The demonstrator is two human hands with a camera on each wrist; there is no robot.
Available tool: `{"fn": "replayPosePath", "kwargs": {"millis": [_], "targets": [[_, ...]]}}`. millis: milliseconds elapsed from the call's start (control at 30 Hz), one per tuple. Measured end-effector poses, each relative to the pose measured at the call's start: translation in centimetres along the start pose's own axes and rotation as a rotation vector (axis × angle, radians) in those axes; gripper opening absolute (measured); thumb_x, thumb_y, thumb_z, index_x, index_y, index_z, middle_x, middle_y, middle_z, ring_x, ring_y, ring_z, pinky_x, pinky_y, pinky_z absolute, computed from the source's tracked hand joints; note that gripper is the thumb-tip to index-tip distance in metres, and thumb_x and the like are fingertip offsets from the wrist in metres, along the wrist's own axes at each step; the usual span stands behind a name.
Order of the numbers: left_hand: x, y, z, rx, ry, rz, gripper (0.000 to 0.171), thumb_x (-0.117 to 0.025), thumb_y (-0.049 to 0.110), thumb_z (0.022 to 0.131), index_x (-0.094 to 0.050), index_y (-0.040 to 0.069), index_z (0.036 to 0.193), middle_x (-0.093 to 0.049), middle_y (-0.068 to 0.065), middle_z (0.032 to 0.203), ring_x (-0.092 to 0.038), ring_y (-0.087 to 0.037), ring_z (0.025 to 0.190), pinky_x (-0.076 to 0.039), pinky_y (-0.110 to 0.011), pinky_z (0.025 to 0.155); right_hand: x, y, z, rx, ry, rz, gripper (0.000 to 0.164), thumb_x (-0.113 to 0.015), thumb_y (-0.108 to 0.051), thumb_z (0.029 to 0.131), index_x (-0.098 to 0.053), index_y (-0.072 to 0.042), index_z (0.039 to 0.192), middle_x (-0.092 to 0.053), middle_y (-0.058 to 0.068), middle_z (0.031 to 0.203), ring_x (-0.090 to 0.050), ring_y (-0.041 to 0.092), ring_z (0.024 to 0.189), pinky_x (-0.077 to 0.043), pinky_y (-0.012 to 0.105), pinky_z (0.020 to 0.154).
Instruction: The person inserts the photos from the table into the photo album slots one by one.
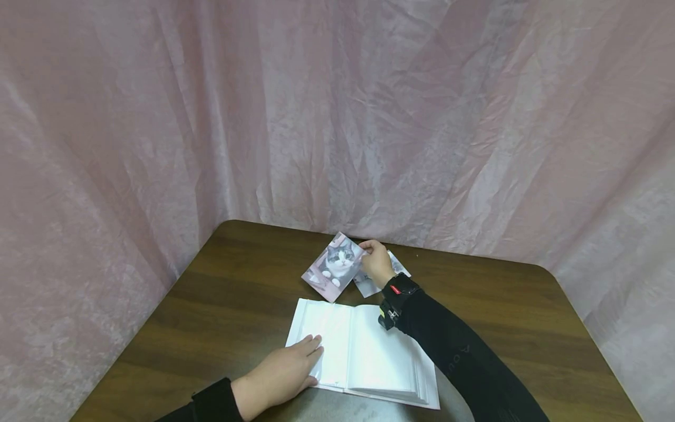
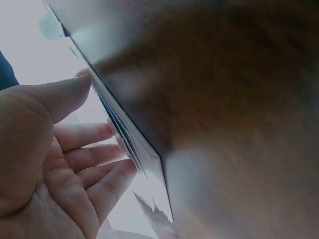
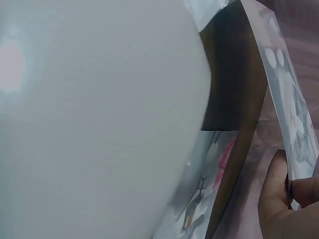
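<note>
An open album with white pages [image 1: 377, 351] lies near the front of the table. My left hand [image 1: 285, 369] rests on its left page, fingers fairly straight; in the left wrist view the fingertips touch the edge of the album [image 2: 144, 159]. Beyond the album, my right hand [image 1: 377, 262] pinches a cat photo [image 1: 337, 265] by its right edge. That photo [image 3: 291, 94] stands tilted off the table in the right wrist view, held between thumb and finger. Another photo [image 1: 365, 286] lies beneath my right hand, partly hidden by it.
The brown wooden table [image 1: 237, 281] has rounded back corners. A pink curtain [image 1: 337, 117] hangs right behind its back edge. My right forearm, in a black sleeve [image 1: 459, 351], crosses above the album's right side.
</note>
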State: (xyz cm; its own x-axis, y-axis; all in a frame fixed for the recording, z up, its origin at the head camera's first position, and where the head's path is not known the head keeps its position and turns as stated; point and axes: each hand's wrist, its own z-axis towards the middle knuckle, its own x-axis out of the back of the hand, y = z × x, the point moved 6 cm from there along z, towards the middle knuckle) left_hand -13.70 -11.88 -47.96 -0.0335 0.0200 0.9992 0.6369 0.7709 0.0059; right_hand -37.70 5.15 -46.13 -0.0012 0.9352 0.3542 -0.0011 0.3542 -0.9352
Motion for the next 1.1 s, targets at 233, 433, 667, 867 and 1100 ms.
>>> {"fn": "replayPosePath", "kwargs": {"millis": [233, 433, 667, 867, 1100], "targets": [[0.0, 0.0, 0.1, 0.002, 0.001, 0.000, 0.055, -0.068, 0.040, 0.094, -0.062, 0.003, 0.135, -0.054, -0.014, 0.144, -0.053, -0.027, 0.132, -0.052, -0.035, 0.099, -0.2, 0.2, -0.4, -0.023, -0.041, -0.040, 0.042, -0.045, 0.017, 0.083, -0.063, 0.001, 0.117, -0.061, 0.016, 0.103, -0.054, 0.018, 0.073, -0.053, 0.027, 0.060], [0.2, 0.0, -0.1, -0.001, 0.014, 0.000, 0.054, -0.068, 0.039, 0.094, -0.062, 0.003, 0.134, -0.055, -0.015, 0.144, -0.054, -0.027, 0.132, -0.052, -0.035, 0.098, -0.1, 0.8, -0.4, -0.035, -0.091, 0.005, 0.042, -0.043, 0.021, 0.081, -0.062, 0.004, 0.114, -0.058, 0.017, 0.103, -0.058, 0.023, 0.085, -0.060, 0.033, 0.068], [0.3, 0.0, -0.1, 0.006, 0.013, -0.010, 0.054, -0.068, 0.038, 0.094, -0.062, 0.003, 0.134, -0.054, -0.016, 0.144, -0.053, -0.028, 0.132, -0.052, -0.035, 0.099, 0.2, 1.1, -0.4, -0.066, -0.169, 0.053, 0.038, -0.047, 0.023, 0.088, -0.062, 0.005, 0.118, -0.054, 0.017, 0.104, -0.056, 0.019, 0.081, -0.059, 0.036, 0.072], [0.4, 0.2, -0.2, 0.008, 0.003, -0.025, 0.053, -0.068, 0.037, 0.095, -0.061, 0.003, 0.135, -0.053, -0.017, 0.145, -0.051, -0.028, 0.134, -0.051, -0.036, 0.100, 0.6, 0.5, -0.2, -0.016, -0.206, -0.068, 0.032, -0.055, 0.017, 0.091, -0.066, 0.002, 0.117, -0.055, 0.014, 0.106, -0.049, 0.013, 0.064, -0.058, 0.040, 0.070], [0.2, 0.0, -0.1, 0.019, -0.016, -0.043, 0.053, -0.067, 0.037, 0.096, -0.060, 0.004, 0.137, -0.052, -0.016, 0.147, -0.049, -0.029, 0.136, -0.049, -0.037, 0.102, 0.5, -0.5, 0.2, 0.026, -0.253, -0.167, 0.030, -0.057, 0.011, 0.094, -0.068, -0.002, 0.119, -0.060, 0.012, 0.100, -0.064, 0.032, 0.076, -0.057, 0.048, 0.073]]}}
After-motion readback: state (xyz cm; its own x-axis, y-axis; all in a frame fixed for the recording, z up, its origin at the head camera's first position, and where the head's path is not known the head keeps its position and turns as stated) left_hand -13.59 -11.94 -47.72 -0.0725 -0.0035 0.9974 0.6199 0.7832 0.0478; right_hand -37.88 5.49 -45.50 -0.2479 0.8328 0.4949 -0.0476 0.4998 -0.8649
